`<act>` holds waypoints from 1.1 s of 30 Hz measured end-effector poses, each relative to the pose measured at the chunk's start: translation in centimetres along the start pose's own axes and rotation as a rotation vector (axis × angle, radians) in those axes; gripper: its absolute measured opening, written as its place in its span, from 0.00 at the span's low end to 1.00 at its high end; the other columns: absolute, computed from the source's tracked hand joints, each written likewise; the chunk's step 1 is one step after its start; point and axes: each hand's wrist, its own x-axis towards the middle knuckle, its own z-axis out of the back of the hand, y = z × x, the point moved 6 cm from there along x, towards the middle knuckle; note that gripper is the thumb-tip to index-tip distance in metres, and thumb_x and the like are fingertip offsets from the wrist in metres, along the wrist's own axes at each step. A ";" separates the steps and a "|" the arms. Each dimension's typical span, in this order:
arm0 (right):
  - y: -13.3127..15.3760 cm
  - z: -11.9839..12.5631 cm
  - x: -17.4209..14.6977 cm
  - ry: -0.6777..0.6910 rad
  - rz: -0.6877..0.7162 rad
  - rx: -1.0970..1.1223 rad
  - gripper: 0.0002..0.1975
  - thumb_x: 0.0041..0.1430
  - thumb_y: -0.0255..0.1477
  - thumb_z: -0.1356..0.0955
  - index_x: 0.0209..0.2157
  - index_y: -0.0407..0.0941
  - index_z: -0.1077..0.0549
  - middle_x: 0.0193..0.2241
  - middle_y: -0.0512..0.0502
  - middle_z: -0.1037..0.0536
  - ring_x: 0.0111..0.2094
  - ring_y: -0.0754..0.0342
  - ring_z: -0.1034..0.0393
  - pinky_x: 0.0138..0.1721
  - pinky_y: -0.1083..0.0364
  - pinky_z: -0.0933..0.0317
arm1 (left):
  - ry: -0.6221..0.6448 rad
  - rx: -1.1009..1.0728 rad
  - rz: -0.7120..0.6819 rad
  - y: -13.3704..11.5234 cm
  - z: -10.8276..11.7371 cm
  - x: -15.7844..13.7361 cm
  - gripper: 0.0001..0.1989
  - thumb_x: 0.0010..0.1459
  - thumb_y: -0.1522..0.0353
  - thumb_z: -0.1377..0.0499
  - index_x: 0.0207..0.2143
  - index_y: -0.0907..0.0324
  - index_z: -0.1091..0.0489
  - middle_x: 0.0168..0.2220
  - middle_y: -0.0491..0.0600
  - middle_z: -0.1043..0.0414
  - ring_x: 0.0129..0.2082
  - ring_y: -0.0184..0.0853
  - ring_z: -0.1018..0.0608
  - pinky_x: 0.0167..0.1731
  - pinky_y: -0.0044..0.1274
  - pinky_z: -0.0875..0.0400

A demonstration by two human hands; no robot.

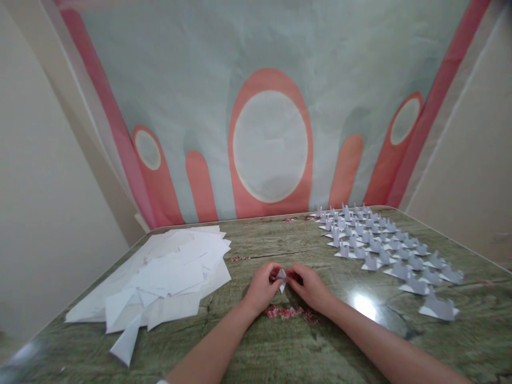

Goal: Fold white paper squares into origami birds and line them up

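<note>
Between my two hands, over the middle of the table, is a small piece of folded white paper (282,278) with a pointed lower end. The fingers of my left hand (264,285) pinch its left side. My right hand (308,288) grips the same piece from the right, thumb and fingers closed on it. Parts of the paper are hidden behind my fingertips.
A spread pile of white paper sheets (172,272) covers the table's left side, with a folded paper piece (127,341) at its near edge. Several rows of folded white paper figures (376,245) stand at the right. The wood-patterned table (264,240) meets a printed backdrop (272,42).
</note>
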 end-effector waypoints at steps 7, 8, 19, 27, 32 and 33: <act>0.2 0.1 0.2 -0.004 0.022 -0.117 0.05 0.55 0.26 0.36 0.26 0.44 0.31 0.26 0.48 0.31 0.31 0.53 0.36 0.33 0.55 0.44 | 0.005 0.091 -0.019 -0.2 0.0 -0.1 0.16 0.48 0.74 0.41 0.41 0.59 0.35 0.33 0.47 0.30 0.32 0.31 0.28 0.34 0.23 0.34; 0.2 0.1 0.2 -0.002 0.025 -0.126 0.06 0.55 0.26 0.36 0.26 0.44 0.31 0.26 0.48 0.31 0.31 0.53 0.36 0.33 0.55 0.44 | 0.007 0.105 -0.023 -0.3 0.0 -0.1 0.15 0.48 0.74 0.41 0.41 0.59 0.35 0.33 0.46 0.30 0.32 0.32 0.28 0.34 0.23 0.34; 0.3 0.0 0.2 0.004 0.044 -0.150 0.04 0.55 0.26 0.35 0.26 0.44 0.31 0.27 0.49 0.31 0.31 0.53 0.36 0.33 0.56 0.43 | 0.042 0.191 -0.062 -0.2 0.2 -0.1 0.10 0.50 0.72 0.42 0.37 0.59 0.33 0.29 0.45 0.31 0.30 0.31 0.29 0.33 0.21 0.36; 0.7 0.7 0.2 -0.065 0.060 -0.092 0.15 0.62 0.32 0.41 0.23 0.44 0.33 0.23 0.49 0.33 0.28 0.55 0.37 0.31 0.56 0.43 | 0.086 0.265 -0.117 -1.5 0.2 -0.2 0.07 0.56 0.68 0.46 0.28 0.60 0.31 0.28 0.46 0.32 0.30 0.32 0.31 0.33 0.21 0.39; 1.3 1.6 0.1 -0.132 0.080 -0.036 0.08 0.60 0.30 0.40 0.34 0.44 0.31 0.29 0.47 0.29 0.32 0.54 0.35 0.34 0.56 0.40 | 0.121 0.295 -0.139 -1.8 0.0 -0.3 0.07 0.55 0.68 0.46 0.26 0.59 0.32 0.27 0.46 0.33 0.30 0.32 0.32 0.33 0.21 0.40; 1.4 1.7 0.1 -0.136 0.089 -0.025 0.08 0.60 0.30 0.39 0.35 0.44 0.31 0.30 0.46 0.29 0.33 0.54 0.34 0.35 0.56 0.40 | 0.124 0.300 -0.143 -1.9 0.0 -0.3 0.07 0.56 0.67 0.46 0.26 0.59 0.32 0.27 0.46 0.33 0.30 0.32 0.32 0.33 0.21 0.40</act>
